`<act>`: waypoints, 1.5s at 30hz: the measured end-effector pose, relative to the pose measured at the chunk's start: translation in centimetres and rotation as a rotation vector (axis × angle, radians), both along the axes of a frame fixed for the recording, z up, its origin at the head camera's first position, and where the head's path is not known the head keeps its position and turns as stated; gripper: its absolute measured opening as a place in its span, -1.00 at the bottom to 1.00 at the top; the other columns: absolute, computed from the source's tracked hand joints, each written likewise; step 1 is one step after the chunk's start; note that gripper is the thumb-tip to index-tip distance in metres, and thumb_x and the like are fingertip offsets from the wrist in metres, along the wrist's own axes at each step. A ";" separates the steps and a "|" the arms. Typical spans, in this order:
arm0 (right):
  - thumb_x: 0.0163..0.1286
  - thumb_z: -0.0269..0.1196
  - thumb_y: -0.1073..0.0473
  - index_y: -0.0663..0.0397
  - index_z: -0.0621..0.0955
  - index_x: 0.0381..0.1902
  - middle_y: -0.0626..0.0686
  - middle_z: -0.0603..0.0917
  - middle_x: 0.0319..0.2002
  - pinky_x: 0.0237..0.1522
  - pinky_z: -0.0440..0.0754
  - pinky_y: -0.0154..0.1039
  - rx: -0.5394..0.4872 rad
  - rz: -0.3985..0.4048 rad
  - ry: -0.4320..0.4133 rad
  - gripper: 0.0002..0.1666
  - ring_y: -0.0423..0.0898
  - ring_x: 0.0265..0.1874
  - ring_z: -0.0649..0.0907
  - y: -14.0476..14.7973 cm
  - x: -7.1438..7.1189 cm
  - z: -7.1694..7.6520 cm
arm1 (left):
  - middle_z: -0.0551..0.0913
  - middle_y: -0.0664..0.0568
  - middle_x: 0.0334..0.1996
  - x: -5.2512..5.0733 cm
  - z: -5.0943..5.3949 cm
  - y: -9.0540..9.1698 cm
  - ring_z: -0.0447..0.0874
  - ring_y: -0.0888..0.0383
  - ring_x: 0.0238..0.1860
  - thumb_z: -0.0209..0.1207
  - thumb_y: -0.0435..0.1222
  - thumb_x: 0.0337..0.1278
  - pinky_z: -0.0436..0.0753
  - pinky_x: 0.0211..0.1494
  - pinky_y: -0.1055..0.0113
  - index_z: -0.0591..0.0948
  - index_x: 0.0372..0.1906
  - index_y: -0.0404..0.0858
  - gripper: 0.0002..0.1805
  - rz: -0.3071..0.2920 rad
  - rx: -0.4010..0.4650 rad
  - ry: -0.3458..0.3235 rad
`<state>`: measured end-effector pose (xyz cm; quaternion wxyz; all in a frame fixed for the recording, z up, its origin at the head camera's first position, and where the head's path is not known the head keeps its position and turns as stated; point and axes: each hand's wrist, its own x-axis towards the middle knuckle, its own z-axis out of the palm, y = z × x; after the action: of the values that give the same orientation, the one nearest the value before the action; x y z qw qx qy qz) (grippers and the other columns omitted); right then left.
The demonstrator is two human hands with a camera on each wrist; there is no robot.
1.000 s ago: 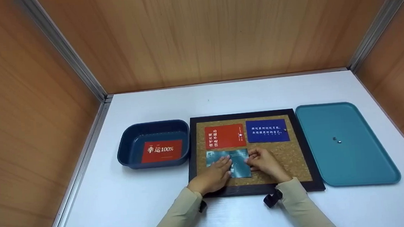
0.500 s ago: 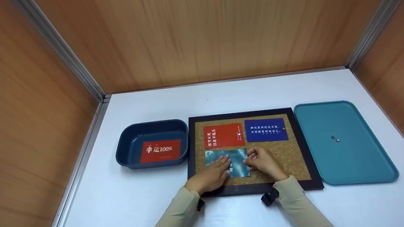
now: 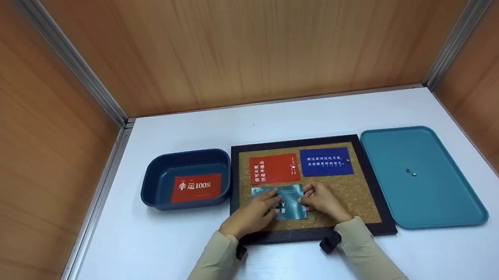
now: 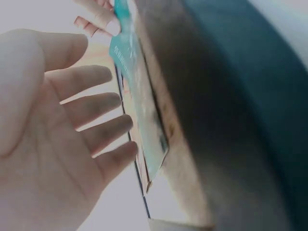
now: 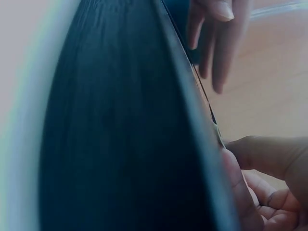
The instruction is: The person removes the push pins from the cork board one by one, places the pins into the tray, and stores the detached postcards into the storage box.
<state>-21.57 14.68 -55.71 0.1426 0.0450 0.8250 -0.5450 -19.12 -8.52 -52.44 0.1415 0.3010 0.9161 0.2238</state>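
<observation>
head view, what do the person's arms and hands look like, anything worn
The left sleeve and right sleeve are plain beige, with a small black device beside the end of each. The left hand and right hand are ungloved.

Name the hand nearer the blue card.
Right: in the head view, the right hand is just below the blue card; the left hand is farther off, lower left.

Panelled booth (image 3: 31,143), wood-grain walls (image 3: 242,42), metal framing (image 3: 75,60), white tabletop (image 3: 177,132)
</observation>
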 end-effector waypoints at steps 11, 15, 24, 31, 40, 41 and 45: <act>0.17 0.32 0.39 0.34 0.46 -0.16 0.07 0.53 -0.38 -0.46 0.70 -0.29 -0.053 0.012 0.002 -0.68 -0.16 -0.48 0.56 0.1 0.0 -0.4 | 0.28 0.06 0.44 -1.3 2.2 -3.1 0.24 0.04 0.45 0.00 -0.06 0.41 0.33 0.43 0.06 0.36 0.40 -0.01 -0.49 0.077 0.167 0.140; 0.15 0.33 0.40 0.34 0.47 -0.17 0.06 0.53 -0.40 -0.46 0.70 -0.28 -0.050 0.011 0.005 -0.69 -0.17 -0.49 0.56 0.1 0.0 -0.4 | 0.32 0.11 0.42 -1.8 2.7 -4.9 0.27 0.03 0.43 0.04 -0.11 0.39 0.32 0.43 0.02 0.36 0.40 0.00 -0.49 0.153 0.271 0.194; 0.14 0.33 0.41 0.33 0.48 -0.18 0.09 0.54 -0.38 -0.45 0.71 -0.27 -0.047 0.011 0.009 -0.69 -0.14 -0.49 0.58 0.2 0.0 -0.4 | 0.41 -0.16 0.34 -3.4 2.8 -9.8 0.35 -0.09 0.37 0.10 -0.30 0.34 0.31 0.43 0.00 0.40 0.36 -0.20 -0.50 0.304 0.525 0.265; 0.15 0.34 0.39 0.32 0.49 -0.17 0.09 0.55 -0.37 -0.46 0.70 -0.27 -0.044 0.016 0.013 -0.69 -0.14 -0.49 0.59 0.3 -0.1 -0.5 | 0.38 -0.09 0.37 -4.0 2.5 -13.4 0.32 -0.04 0.39 0.07 -0.27 0.38 0.29 0.44 0.00 0.37 0.39 -0.15 -0.49 0.441 0.545 0.256; 0.17 0.32 0.38 0.35 0.46 -0.17 0.03 0.54 -0.42 -0.52 0.67 -0.35 -0.080 0.030 -0.008 -0.69 -0.20 -0.56 0.57 0.4 -0.1 -0.5 | 0.37 -0.01 0.38 -4.2 2.2 -17.4 0.29 -0.03 0.41 0.01 -0.17 0.42 0.25 0.47 0.01 0.30 0.43 -0.13 -0.47 0.582 0.532 0.240; 0.17 0.32 0.38 0.35 0.46 -0.17 0.03 0.54 -0.43 -0.53 0.67 -0.36 -0.083 0.027 -0.013 -0.69 -0.20 -0.57 0.58 0.4 -0.1 -0.5 | 0.37 -0.01 0.39 -4.2 2.3 -17.8 0.28 -0.03 0.42 0.00 -0.16 0.43 0.24 0.47 0.01 0.30 0.43 -0.13 -0.46 0.596 0.528 0.244; 0.16 0.33 0.38 0.35 0.48 -0.16 0.04 0.55 -0.42 -0.51 0.68 -0.34 -0.077 0.022 -0.014 -0.68 -0.20 -0.56 0.58 0.4 -0.2 -0.5 | 0.34 -0.02 0.40 -4.2 2.5 -19.5 0.24 -0.04 0.44 -0.03 -0.14 0.44 0.18 0.50 0.01 0.29 0.44 -0.12 -0.47 0.671 0.511 0.245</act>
<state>-21.75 15.06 -56.18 0.1558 0.0342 0.8029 -0.5743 -23.36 -27.97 -49.98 -0.1275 0.0363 0.8884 0.4395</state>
